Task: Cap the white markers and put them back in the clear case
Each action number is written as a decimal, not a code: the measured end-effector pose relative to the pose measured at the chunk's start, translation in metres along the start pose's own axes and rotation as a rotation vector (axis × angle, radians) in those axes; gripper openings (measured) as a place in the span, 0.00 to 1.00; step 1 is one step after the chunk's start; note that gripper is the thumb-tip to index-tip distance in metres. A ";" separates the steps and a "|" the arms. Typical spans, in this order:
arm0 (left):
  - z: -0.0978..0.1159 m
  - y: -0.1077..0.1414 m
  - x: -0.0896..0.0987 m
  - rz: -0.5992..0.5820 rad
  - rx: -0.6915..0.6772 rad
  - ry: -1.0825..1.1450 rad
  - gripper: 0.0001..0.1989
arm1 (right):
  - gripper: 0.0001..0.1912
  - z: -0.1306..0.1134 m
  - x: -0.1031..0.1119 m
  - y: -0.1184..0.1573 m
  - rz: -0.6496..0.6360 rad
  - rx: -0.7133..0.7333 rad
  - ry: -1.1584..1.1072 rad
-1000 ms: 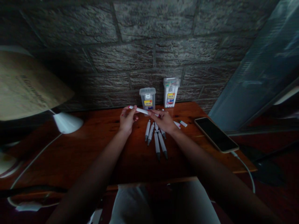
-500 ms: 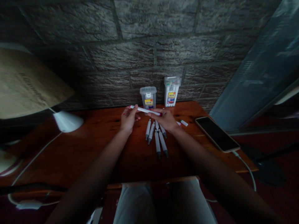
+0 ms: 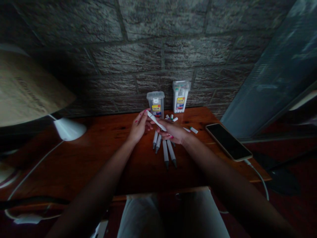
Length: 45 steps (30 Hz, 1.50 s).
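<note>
A white marker (image 3: 156, 120) slants between my two hands above the wooden table. My left hand (image 3: 140, 126) pinches its upper left end. The lower right part lies in the closed fingers of my right hand (image 3: 170, 131). Below the hands are several grey-tipped markers (image 3: 165, 151) on the table, some partly covered by my right hand. Several small white caps (image 3: 175, 119) lie just behind my right hand, and another cap with a green edge (image 3: 193, 130) lies to its right.
At the wall stand a clear lidded box (image 3: 156, 102) and a second box filled with markers (image 3: 180, 99). A phone (image 3: 229, 142) with a cable lies on the right of the wooden table (image 3: 81, 165). A lamp (image 3: 69, 129) stands at the left.
The marker has turned from nearly level to a steeper slant. My right hand has moved slightly down and left along it, and the caps behind it show more. The view has shifted slightly.
</note>
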<state>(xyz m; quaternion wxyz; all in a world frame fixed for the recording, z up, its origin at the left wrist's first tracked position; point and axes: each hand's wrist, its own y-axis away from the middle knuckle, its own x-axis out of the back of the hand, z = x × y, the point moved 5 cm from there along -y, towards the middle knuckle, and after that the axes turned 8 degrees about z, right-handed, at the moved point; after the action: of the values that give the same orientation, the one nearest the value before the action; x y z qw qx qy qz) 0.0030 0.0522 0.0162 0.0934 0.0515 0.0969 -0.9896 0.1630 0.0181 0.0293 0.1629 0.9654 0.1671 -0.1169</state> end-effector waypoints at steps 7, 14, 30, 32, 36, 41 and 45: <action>0.005 0.003 0.000 0.022 0.020 0.020 0.13 | 0.21 0.003 0.000 0.001 -0.004 -0.099 -0.010; 0.008 0.006 -0.004 0.009 0.097 0.134 0.17 | 0.19 0.008 0.007 -0.008 0.002 0.034 0.103; -0.004 0.003 -0.003 0.134 0.269 0.279 0.26 | 0.20 0.007 0.009 -0.008 0.155 0.158 0.250; -0.003 0.003 -0.002 0.133 0.265 0.281 0.25 | 0.20 0.007 0.008 -0.008 0.154 0.164 0.250; -0.004 0.003 -0.001 0.128 0.282 0.282 0.25 | 0.19 0.006 0.008 -0.007 0.155 0.159 0.260; -0.006 0.003 -0.005 0.060 0.317 0.257 0.25 | 0.19 0.005 0.009 -0.009 0.153 0.193 0.292; -0.004 0.006 -0.007 0.041 0.354 0.278 0.26 | 0.21 0.007 0.009 -0.011 0.155 0.210 0.334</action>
<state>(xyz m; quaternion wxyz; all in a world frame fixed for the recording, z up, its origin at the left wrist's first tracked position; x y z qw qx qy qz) 0.0116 0.0488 0.0124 0.0886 0.2051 -0.0673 -0.9724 0.1660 0.0283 0.0169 0.0401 0.9930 0.1037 0.0408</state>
